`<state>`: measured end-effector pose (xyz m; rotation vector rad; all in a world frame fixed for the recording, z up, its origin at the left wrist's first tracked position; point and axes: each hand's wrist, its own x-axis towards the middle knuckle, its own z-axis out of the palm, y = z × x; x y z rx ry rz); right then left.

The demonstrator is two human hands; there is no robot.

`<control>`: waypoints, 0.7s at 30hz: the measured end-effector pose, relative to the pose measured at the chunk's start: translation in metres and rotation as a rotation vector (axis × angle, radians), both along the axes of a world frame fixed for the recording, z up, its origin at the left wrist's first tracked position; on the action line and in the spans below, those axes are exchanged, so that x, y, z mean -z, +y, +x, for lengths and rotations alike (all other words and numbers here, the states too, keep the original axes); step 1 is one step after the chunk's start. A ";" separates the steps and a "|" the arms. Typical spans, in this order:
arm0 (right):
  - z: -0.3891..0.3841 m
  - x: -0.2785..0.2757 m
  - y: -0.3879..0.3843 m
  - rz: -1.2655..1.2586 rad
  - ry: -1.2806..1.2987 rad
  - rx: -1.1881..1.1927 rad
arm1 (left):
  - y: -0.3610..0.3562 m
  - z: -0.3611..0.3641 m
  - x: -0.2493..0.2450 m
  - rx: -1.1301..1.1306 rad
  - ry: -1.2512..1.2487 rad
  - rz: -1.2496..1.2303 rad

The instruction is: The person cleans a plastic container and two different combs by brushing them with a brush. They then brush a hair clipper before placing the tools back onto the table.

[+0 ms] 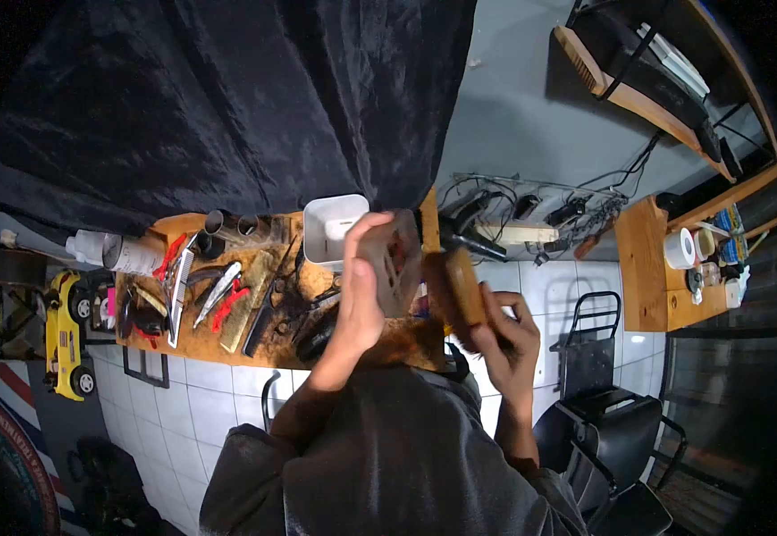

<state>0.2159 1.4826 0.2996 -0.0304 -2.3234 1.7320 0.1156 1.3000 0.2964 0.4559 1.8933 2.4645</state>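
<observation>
My left hand [363,308] is closed around a see-through plastic container [400,272], raised above the right part of the wooden table [406,344]. In my right hand [509,344] is a wooden-backed brush [467,284], its dark bristle side turned toward the container. Behind my left hand stands a white square tub [324,234]. To the left of that hand a black comb [263,317] lies among dark tools and scattered hair.
A long yellowish brush [245,304], a light comb [179,299], red-handled tools and bottles [129,255] crowd the table's left side. A black cloth [227,107] hangs behind. A hair dryer [469,228] hangs on the right wall, with black chairs [616,420] below.
</observation>
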 end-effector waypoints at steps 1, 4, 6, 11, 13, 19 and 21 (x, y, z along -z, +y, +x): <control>0.001 0.000 -0.001 -0.013 0.072 -0.065 | 0.001 0.000 0.003 0.029 0.061 -0.084; -0.002 -0.001 -0.010 0.101 0.056 -0.114 | 0.009 0.006 -0.002 0.098 -0.044 0.154; -0.004 0.003 -0.010 0.194 -0.006 -0.001 | 0.005 0.005 0.001 0.122 -0.056 0.212; -0.004 0.002 -0.014 0.142 0.030 0.174 | 0.007 0.006 0.000 0.133 -0.135 0.071; -0.004 0.005 -0.013 0.156 0.143 0.151 | 0.009 0.005 0.001 0.169 -0.098 -0.021; -0.010 0.022 -0.017 0.309 0.157 0.222 | 0.013 0.009 -0.007 0.224 -0.081 0.017; -0.007 0.025 -0.013 0.311 0.075 0.115 | 0.009 0.008 -0.011 0.203 -0.056 -0.004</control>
